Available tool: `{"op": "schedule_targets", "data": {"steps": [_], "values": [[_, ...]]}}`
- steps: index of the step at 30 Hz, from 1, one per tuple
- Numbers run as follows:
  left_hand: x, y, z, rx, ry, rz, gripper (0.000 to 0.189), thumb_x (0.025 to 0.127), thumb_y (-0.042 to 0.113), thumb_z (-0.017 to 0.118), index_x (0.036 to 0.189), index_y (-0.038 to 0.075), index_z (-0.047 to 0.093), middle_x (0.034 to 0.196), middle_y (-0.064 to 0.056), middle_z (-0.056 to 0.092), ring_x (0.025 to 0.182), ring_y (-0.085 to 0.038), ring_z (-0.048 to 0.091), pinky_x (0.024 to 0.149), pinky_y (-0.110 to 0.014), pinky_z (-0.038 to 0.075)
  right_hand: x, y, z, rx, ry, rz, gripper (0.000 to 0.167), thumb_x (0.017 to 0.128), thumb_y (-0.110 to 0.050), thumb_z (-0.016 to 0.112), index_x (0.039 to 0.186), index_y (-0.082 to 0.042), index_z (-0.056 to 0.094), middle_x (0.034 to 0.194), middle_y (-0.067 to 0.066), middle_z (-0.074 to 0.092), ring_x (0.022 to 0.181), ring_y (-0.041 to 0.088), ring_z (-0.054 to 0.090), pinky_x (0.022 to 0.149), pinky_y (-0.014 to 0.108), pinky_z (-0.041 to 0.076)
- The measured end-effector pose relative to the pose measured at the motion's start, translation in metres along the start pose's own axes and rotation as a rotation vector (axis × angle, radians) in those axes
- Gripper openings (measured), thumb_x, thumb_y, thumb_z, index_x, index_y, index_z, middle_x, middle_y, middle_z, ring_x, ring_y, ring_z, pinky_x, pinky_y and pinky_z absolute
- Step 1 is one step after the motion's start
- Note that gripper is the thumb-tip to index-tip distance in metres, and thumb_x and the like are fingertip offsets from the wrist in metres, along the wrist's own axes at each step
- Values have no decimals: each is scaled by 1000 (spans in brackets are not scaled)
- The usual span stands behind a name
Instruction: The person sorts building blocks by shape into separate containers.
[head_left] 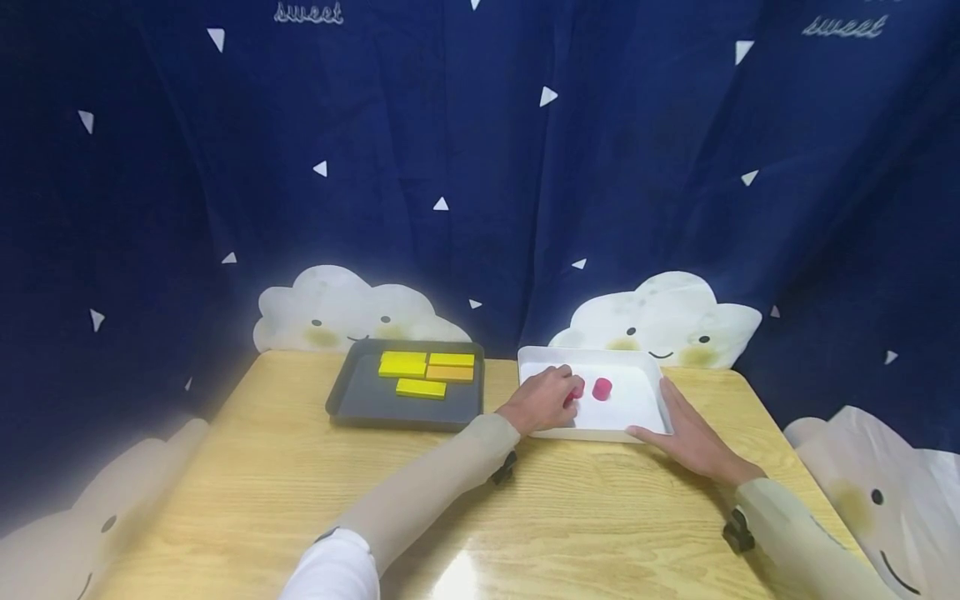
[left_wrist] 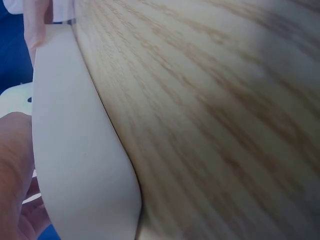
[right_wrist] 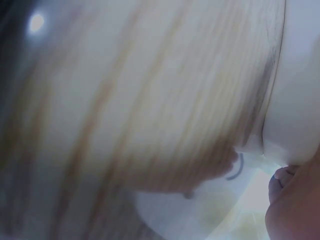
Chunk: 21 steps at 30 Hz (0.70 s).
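My left hand (head_left: 546,398) reaches over the near left part of a white tray (head_left: 641,358), its curled fingertips pinching a pinkish-red cylindrical block (head_left: 578,387). A second such cylinder (head_left: 602,389) lies just right of it on the tray floor. At the tray's near right corner is my right hand (head_left: 693,433), fingers straight along the right wall and thumb spread against the front wall. In the left wrist view, the tray's outer wall (left_wrist: 82,140) hides the held block. The right wrist view shows part of my right hand (right_wrist: 295,205) beside the tray wall (right_wrist: 295,85).
Left of the white tray, a dark grey tray (head_left: 360,404) holds several flat yellow blocks (head_left: 421,389) and an orange block (head_left: 450,373). Both trays stand near the far edge of the wooden table (head_left: 300,500). Behind hangs a navy curtain (head_left: 390,225) with cloud shapes.
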<state>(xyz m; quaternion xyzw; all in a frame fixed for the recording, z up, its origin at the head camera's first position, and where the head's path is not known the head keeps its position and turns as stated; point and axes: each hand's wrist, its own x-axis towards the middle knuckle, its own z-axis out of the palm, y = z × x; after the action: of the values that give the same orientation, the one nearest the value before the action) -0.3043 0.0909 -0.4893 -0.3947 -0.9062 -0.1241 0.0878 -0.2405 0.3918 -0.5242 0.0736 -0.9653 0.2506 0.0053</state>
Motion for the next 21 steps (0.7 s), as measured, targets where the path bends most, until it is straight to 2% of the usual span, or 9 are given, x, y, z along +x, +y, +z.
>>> {"op": "schedule_targets", "data": {"steps": [9,13,17,21], "values": [[-3,0,-5,14,17,-7,19,100,23,68,118,19,73,101,5,60,93,-12,55,72,-16,45,1,1,-4,-16,-20,6,131,91,-73,71,171,-3,-7,178,25,-2,161,54,9,124,77,17],[-11,-1,-14,34,48,4,24,100,26,67,121,19,74,109,4,64,99,-12,58,77,-15,51,2,0,-7,-52,-29,0,130,92,-74,69,170,-2,-6,178,27,-2,160,54,10,123,77,17],[-30,-1,-30,65,96,17,28,102,30,68,127,18,74,119,2,67,105,-13,63,84,-17,57,-3,-8,-15,-102,-11,-30,128,93,-72,69,170,0,-2,178,27,-1,161,54,10,123,77,17],[-60,-4,-47,53,158,33,31,101,32,69,128,17,72,122,2,67,106,-13,65,89,-21,59,-13,-27,-23,-103,36,-87,122,94,-67,71,171,-1,3,179,22,1,161,52,12,124,75,18]]}}
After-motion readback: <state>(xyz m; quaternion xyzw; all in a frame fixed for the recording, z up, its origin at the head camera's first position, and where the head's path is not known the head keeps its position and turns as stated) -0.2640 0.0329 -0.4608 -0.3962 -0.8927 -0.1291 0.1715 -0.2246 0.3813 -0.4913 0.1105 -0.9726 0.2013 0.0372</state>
